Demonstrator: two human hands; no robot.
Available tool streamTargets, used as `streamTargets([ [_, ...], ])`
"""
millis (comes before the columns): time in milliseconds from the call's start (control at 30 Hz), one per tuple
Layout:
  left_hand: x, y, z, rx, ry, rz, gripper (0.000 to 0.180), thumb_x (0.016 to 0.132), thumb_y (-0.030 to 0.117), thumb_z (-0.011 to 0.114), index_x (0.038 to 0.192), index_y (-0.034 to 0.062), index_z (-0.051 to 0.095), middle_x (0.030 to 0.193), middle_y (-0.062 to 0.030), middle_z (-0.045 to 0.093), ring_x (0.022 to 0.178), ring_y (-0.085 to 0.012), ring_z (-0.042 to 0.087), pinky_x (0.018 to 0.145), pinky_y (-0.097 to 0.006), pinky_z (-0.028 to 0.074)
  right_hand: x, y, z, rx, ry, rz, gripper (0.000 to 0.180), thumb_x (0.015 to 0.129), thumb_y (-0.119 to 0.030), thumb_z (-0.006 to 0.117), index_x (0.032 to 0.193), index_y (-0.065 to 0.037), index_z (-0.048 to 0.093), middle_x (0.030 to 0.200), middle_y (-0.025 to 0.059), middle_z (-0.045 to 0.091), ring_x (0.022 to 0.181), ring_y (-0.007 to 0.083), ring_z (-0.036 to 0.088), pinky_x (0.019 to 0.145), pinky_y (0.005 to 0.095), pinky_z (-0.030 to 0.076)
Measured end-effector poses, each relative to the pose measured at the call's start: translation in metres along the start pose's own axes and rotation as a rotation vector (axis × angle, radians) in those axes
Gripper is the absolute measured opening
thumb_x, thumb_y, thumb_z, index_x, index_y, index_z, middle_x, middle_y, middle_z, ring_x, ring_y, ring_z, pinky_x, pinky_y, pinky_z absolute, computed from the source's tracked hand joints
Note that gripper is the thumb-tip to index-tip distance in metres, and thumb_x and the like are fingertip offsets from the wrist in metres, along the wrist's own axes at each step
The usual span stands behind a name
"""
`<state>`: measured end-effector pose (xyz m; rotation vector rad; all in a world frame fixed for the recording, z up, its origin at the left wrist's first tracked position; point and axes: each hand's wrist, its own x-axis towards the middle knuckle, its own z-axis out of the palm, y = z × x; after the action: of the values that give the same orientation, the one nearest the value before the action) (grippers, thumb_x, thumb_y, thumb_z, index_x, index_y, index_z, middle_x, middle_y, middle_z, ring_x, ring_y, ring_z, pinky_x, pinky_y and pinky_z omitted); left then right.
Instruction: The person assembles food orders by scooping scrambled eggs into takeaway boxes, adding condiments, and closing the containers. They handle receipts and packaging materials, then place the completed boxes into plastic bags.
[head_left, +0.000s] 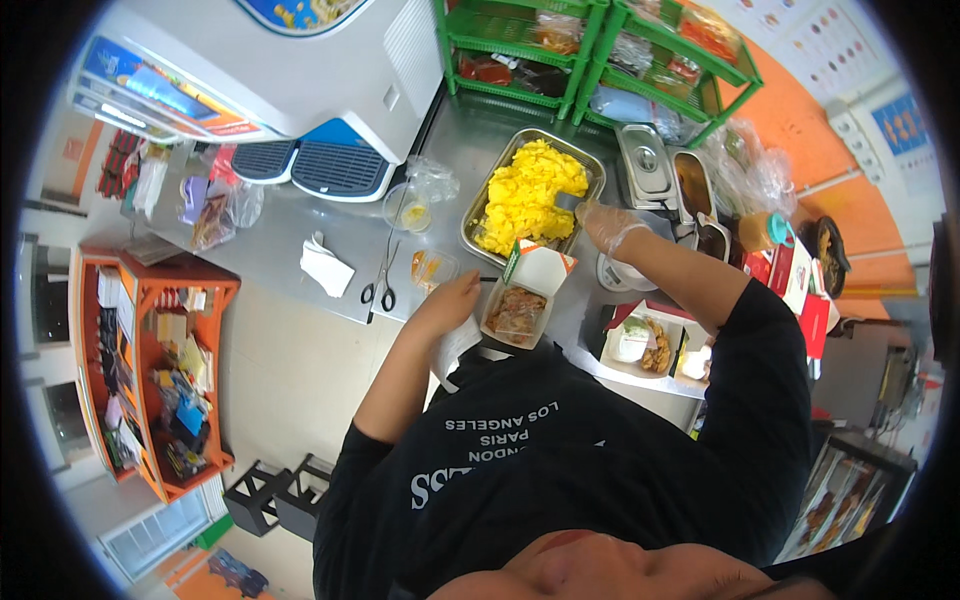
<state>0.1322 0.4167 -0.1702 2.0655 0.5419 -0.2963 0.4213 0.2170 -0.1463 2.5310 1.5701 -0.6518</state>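
Observation:
My right hand, in a clear plastic glove, is closed around a metal scoop. The scoop's blade sits at the right side of a steel tray heaped with yellow, scrambled-egg-like food. Lower down, my left hand has its fingers curled at the left side of a takeaway box, seemingly gripping it; its far fingers are hidden. Chunks of brown food fill the box, whose lid stands raised towards the tray. Under my left hand hangs a white paper slip.
Scissors, folded white paper and a plastic cup lie left of the tray. Another open box stands at the counter's front right. Lidded steel containers and green racks stand behind; a dispenser machine is far left.

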Motion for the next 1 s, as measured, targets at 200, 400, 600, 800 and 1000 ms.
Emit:
streamTargets([
  [200, 0.065, 0.023, -0.001, -0.099, -0.103, -0.208, 0.044, 0.097, 0.028, 0.049, 0.128, 0.0009, 0.063, 0.124, -0.0223, 0.067, 0.116, -0.0368, 0.064, 0.100, -0.042, 0.048, 0.023, 0.028, 0.008, -0.087, 0.105, -0.084, 0.023, 0.095, -0.006, 0.046, 0.117, 0.000, 0.052, 0.113, 0.0242, 0.058, 0.094, 0.0414, 0.069, 0.079, 0.0459, 0.058],
  [400, 0.068, 0.027, 0.010, -0.141, -0.009, -0.165, 0.042, 0.096, 0.029, 0.050, 0.121, 0.0015, 0.068, 0.118, -0.0206, 0.070, 0.112, -0.0367, 0.065, 0.099, -0.042, 0.048, 0.011, 0.014, -0.004, -0.088, 0.051, -0.129, 0.024, 0.095, -0.006, 0.046, 0.118, 0.000, 0.051, 0.110, 0.0218, 0.059, 0.093, 0.0395, 0.069, 0.078, 0.0468, 0.058],
  [600, 0.075, 0.017, 0.023, -0.112, -0.049, -0.128, 0.041, 0.097, 0.031, 0.051, 0.118, 0.0019, 0.069, 0.117, -0.0222, 0.069, 0.109, -0.0324, 0.066, 0.096, -0.039, 0.049, 0.029, 0.020, 0.026, 0.021, 0.001, 0.014, 0.023, 0.096, -0.009, 0.045, 0.117, 0.000, 0.051, 0.112, 0.0225, 0.059, 0.097, 0.0402, 0.069, 0.080, 0.0492, 0.057],
  [800, 0.094, 0.006, 0.023, -0.320, -0.124, -0.135, 0.041, 0.092, 0.030, 0.055, 0.112, -0.0023, 0.070, 0.144, -0.0213, 0.056, 0.118, -0.0315, 0.063, 0.098, -0.036, 0.047, 0.034, 0.032, 0.006, 0.015, -0.114, -0.185, 0.024, 0.093, -0.006, 0.049, 0.116, 0.000, 0.053, 0.114, 0.0207, 0.059, 0.103, 0.0405, 0.067, 0.085, 0.0480, 0.055],
  [1000, 0.105, 0.000, 0.033, -0.368, -0.195, -0.149, 0.043, 0.088, 0.035, 0.065, 0.106, -0.0028, 0.075, 0.130, -0.0245, 0.064, 0.113, -0.0297, 0.066, 0.091, -0.036, 0.050, 0.029, 0.033, 0.002, 0.056, -0.170, -0.252, 0.024, 0.091, -0.004, 0.051, 0.115, -0.002, 0.056, 0.112, 0.0211, 0.060, 0.105, 0.0406, 0.065, 0.088, 0.0478, 0.054],
])
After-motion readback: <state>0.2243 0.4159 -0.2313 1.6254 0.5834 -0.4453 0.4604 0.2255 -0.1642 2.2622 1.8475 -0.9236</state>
